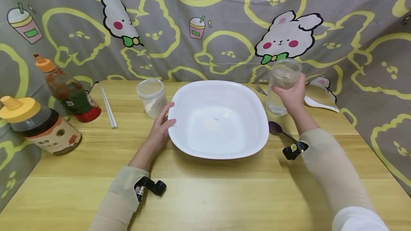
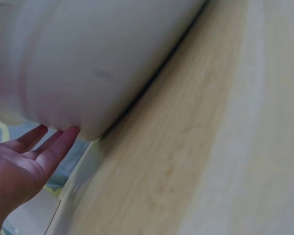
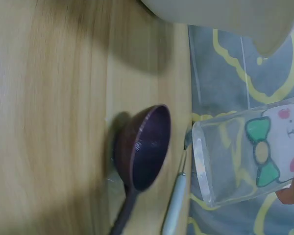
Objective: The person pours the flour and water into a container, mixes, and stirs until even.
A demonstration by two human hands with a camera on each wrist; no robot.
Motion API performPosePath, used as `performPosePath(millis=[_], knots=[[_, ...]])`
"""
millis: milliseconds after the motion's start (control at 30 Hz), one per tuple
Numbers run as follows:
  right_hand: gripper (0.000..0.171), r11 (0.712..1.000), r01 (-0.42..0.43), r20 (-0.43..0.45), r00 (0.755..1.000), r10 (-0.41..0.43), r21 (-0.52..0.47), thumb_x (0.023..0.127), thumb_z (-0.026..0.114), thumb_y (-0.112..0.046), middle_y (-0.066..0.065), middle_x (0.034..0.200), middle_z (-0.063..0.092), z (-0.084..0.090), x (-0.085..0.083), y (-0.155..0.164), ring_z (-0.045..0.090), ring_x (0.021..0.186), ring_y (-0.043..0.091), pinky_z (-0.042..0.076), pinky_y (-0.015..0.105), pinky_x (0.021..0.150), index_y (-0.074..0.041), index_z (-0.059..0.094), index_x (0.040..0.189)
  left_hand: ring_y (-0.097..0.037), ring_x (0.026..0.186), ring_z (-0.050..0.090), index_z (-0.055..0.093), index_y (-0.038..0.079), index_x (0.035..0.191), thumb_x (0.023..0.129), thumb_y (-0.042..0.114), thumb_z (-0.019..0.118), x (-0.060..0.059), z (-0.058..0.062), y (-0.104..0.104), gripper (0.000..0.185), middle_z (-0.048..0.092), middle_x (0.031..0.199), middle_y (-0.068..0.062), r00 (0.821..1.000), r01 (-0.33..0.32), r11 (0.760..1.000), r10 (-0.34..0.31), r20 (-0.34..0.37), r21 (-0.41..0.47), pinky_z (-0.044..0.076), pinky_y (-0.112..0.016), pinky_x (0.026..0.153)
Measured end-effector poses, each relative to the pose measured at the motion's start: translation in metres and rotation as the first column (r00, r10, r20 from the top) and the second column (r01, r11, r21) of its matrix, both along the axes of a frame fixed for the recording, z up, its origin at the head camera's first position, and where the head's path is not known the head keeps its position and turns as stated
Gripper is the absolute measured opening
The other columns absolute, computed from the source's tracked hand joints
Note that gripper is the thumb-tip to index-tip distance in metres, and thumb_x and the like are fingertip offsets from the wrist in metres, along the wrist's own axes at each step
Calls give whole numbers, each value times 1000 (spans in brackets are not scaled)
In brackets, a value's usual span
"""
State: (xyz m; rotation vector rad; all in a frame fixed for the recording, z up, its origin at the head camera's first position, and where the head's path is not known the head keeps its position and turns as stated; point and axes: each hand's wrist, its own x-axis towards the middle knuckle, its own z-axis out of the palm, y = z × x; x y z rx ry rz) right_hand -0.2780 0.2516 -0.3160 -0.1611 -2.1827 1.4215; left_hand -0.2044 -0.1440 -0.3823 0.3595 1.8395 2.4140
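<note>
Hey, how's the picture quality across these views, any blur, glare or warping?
Head view: even, soft light, sharp, with wide-angle bending at the edges of the table. Left wrist view: the white bowl sits so close it looks soft and featureless. Right wrist view: slight blur on the purple spoon, and the clear glass shows the curtain through it.

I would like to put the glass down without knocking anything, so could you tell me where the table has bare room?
The widest bare wood runs along the near edge of the table, in front of the white bowl between both forearms. Another patch lies between the chopsticks and the left hand. Right of the bowl is crowded: dark spoon, fork, white spoon, and the right hand gripping the glass.
</note>
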Motion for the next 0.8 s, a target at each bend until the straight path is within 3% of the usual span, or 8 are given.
performPosePath(millis=[333,567,800], knots=[[80,985,-66,32,998,62,158,62,73,-13,11,123,40,15,10,-3,36,110,24,30,39,93,-16,27,128,-31,97,47,26,13,135,82,2,45,-1,1,-1,57,34,125,-25,1000,-6,1000,6,5,-11,51,-30,66],[84,944,-134,64,991,120,303,60,75,-10,21,119,43,24,21,-13,38,107,36,31,50,89,-11,26,129,-29,97,47,26,13,135,82,3,45,1,2,-1,57,33,125,-23,1000,-1,1000,1,3,-14,51,-30,66],[85,896,-196,72,981,183,399,59,75,-6,22,119,42,31,30,-23,38,108,39,31,52,89,-10,26,129,-33,101,44,26,15,135,83,4,45,1,2,-2,56,32,126,-22,1000,3,1000,-3,8,-20,51,-31,67]])
